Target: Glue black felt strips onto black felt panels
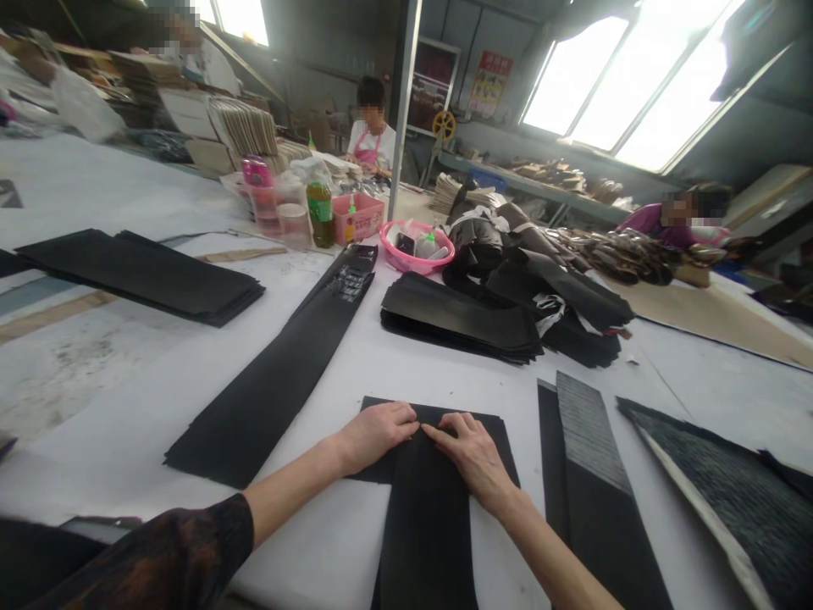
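Observation:
A long black sheet strip runs from the bottom of the view up to my two hands. Its upper end lies over a second black piece placed crosswise beneath it on the white table. My left hand is closed at the strip's upper left corner, thumb and fingertips pressed together on the edge. At the upper right corner, my right hand has its fingers bent and its thumb pointing toward the left one. The two thumbs almost meet. What lies under the fingertips is partly hidden.
Black strip stacks lie at the left, the centre left and beyond my hands. Black pieces with a grey textured band lie right. A pink basin and a green bottle stand farther back. Several people work beyond.

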Tool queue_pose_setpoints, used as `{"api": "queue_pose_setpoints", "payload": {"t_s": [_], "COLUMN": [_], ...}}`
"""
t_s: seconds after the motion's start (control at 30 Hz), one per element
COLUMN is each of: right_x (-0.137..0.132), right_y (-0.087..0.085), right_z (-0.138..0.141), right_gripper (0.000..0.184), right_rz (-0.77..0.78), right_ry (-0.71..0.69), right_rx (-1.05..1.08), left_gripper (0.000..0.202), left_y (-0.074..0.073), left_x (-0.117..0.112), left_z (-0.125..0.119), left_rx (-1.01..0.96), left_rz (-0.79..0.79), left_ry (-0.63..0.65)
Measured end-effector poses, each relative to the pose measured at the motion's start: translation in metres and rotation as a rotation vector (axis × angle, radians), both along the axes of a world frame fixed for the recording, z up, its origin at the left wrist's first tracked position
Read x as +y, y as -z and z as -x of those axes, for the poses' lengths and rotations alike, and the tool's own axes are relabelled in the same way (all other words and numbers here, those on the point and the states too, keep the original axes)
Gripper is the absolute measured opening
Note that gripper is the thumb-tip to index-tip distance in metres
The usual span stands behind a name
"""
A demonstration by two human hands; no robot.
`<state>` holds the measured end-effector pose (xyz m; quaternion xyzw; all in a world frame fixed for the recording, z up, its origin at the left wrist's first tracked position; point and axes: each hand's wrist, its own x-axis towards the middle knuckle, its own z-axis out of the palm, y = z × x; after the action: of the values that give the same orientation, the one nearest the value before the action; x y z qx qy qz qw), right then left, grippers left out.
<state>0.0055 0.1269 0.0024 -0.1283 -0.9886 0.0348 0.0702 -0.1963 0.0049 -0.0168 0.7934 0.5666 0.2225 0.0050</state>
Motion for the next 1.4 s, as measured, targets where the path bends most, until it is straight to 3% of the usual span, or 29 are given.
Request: {"api": "queue_pose_setpoints", "payload": {"t_s": [0.37,0.7,1.03,1.27,1.4], "right_x": [-0.003,-0.008,-0.015,-0.019,-0.021], "right_y": [-0.008,-0.01,-0.01,-0.012,-0.012], "right_z": [0.002,0.004,0.004,0.004,0.006], "right_gripper": [0.056,0.06,0.059,0.059,0.054], "right_rz": [-0.043,-0.079,-0.114,-0.134,-0.163], "right_ry": [-0.022,-0.026,0.014,0.022,0.02], "right_rx": [-0.064,-0.084,-0.108,-0.103,-0.086], "left_gripper": [0.007,0.031,0.034,0.019,0.022], "left_y": [0.002,0.007,0.016,0.008,0.002], "left_x": [-0.002,-0.013,-0.019,-0.018,-0.013], "left_z": [0.002,0.002,0.0,-0.004,-0.023], "left_rx": [0.022,0.284,0.248,0.161,0.119], "left_rz": [-0.056,-0.139,-0.122,-0.093,-0.1], "left_ry": [-0.036,-0.021,-0.04,-0.186,-0.319]}}
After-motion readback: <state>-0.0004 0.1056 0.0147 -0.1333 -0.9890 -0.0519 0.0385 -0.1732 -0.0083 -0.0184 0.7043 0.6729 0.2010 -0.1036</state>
